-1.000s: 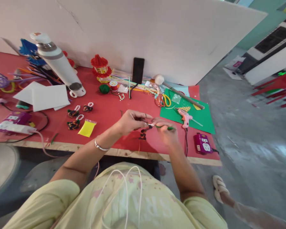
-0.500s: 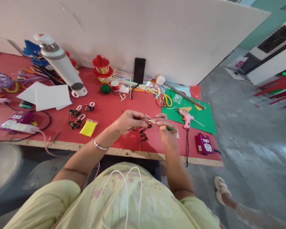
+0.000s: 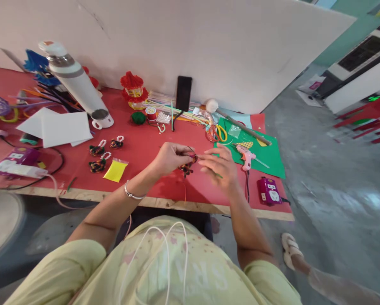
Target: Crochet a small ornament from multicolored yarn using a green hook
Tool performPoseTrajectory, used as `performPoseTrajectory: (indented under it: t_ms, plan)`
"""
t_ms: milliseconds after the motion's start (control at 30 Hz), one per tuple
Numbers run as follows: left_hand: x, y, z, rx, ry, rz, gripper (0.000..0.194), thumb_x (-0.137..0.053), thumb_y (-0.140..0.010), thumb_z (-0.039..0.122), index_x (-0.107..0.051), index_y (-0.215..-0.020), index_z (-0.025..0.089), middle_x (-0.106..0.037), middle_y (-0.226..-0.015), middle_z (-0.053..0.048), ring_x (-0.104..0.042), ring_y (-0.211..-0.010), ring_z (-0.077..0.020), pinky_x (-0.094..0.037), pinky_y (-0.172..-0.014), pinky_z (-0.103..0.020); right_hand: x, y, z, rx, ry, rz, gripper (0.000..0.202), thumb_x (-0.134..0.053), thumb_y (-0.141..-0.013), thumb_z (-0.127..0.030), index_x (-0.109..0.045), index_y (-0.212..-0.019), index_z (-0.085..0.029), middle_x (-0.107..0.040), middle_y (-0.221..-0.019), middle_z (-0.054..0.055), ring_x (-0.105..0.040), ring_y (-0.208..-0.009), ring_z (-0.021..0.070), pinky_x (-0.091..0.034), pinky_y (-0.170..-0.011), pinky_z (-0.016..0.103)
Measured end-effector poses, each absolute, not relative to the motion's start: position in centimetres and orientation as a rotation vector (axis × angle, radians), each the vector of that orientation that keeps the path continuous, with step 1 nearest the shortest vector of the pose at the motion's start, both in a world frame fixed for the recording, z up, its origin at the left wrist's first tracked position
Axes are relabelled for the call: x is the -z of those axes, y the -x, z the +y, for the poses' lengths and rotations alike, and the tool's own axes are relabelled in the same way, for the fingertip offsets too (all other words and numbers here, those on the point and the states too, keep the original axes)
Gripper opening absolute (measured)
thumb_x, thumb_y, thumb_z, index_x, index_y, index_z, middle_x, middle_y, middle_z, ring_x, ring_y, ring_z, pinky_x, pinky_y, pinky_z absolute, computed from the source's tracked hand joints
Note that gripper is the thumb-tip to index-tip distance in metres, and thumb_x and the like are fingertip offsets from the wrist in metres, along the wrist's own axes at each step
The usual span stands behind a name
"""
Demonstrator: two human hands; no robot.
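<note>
Over the red tabletop [image 3: 145,146], my left hand [image 3: 169,159] is closed, thumb and fingers pinching a small dark crochet piece [image 3: 186,168] flecked with orange. A thin strand of yarn hangs from this piece toward the table's front edge. My right hand [image 3: 220,167] is just to the right, its fingers partly stretched toward the piece. Under that hand a bit of the green handle of a crochet hook [image 3: 219,175] shows; the rest of the hook is hidden. Left of my hands lie several finished-looking dark crochet pieces [image 3: 97,165] with white bead loops.
A yellow packet [image 3: 115,170] lies left of my hands. Farther right are a pink glue gun [image 3: 246,156] on green sheet [image 3: 272,159] and a purple power socket [image 3: 269,190]. A phone [image 3: 184,93] leans on the back board; a white thermos [image 3: 78,84] stands left.
My right hand has opened its fingers somewhat and turned, with the hook's metal shaft now out of sight. The crochet piece has shifted slightly up and left in my left hand.
</note>
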State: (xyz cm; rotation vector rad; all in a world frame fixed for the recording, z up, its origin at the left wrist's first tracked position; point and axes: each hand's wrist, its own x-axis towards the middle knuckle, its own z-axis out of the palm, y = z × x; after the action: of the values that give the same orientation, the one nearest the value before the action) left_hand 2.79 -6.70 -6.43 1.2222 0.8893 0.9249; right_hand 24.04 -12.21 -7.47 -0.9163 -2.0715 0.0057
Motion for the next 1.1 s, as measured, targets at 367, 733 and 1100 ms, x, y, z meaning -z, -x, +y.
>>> performPoseTrajectory:
  t_ms: [367,733,1100]
  plan:
    - [5.5,-1.4,-6.3,-0.698,-1.108,0.8,0.03,-0.086,-0.057,0.014,-0.084,-0.087,0.01,-0.07,-0.061,-0.002,-0.048,-0.045,-0.0052,-0.033,-0.044,-0.018,8.3,-23.8,-12.7,0.029,0.842,-2.042,0.018,-0.068,-0.099,-0.037,-0.075,-0.116,-0.036,-0.085,-0.114,-0.002,-0.071,-0.117,0.0234,-0.037,-0.128,0.059]
    - [5.6,-1.9,-6.2,-0.664,-1.233,0.672,0.024,-0.082,-0.06,0.014,-0.085,-0.084,0.011,-0.069,-0.059,-0.002,-0.05,-0.047,-0.0072,-0.033,-0.045,-0.02,8.5,-23.2,-12.3,-0.912,0.684,-1.455,0.022,-0.062,-0.101,-0.048,-0.08,-0.098,-0.036,-0.086,-0.097,-0.002,-0.08,-0.103,0.0244,-0.058,-0.108,0.054]
    - [7.3,-3.0,-7.2,-0.933,-0.945,0.724,0.041,-0.096,-0.06,0.025,-0.083,-0.096,0.009,-0.069,-0.064,-0.001,-0.054,-0.048,-0.0061,-0.037,-0.045,-0.018,11.4,-19.8,-12.9,-0.279,0.934,-1.447,0.016,-0.062,-0.102,-0.038,-0.077,-0.105,-0.031,-0.083,-0.11,0.002,-0.075,-0.108,0.0235,-0.056,-0.107,0.053]
